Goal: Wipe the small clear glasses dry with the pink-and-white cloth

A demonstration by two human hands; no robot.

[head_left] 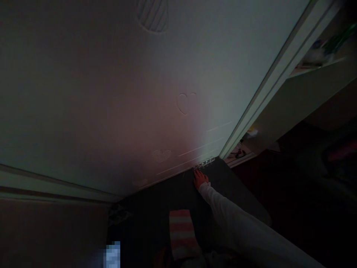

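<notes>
The room is very dark. My right hand (200,179), at the end of a long pale sleeve (237,216), lies on a dark grey floor surface (170,197) with its fingers stretched toward the wall. Its fingertips reach the near end of a shiny, see-through strip or row of small pieces (205,162) along the wall's foot; I cannot make out its kind. Closer to me is a pink-and-white striped cloth piece (182,230), perhaps a sock or a towel. Beside its lower end, a dim reddish shape (162,257) may be my left hand; its fingers do not show.
A pale panel (111,93) with raised heart shapes and lines rises in front. A white frame edge (267,85) runs down its right side. Beyond it are shelves (315,67) holding blurred items. A pale blue blurred patch (113,257) sits at the lower left.
</notes>
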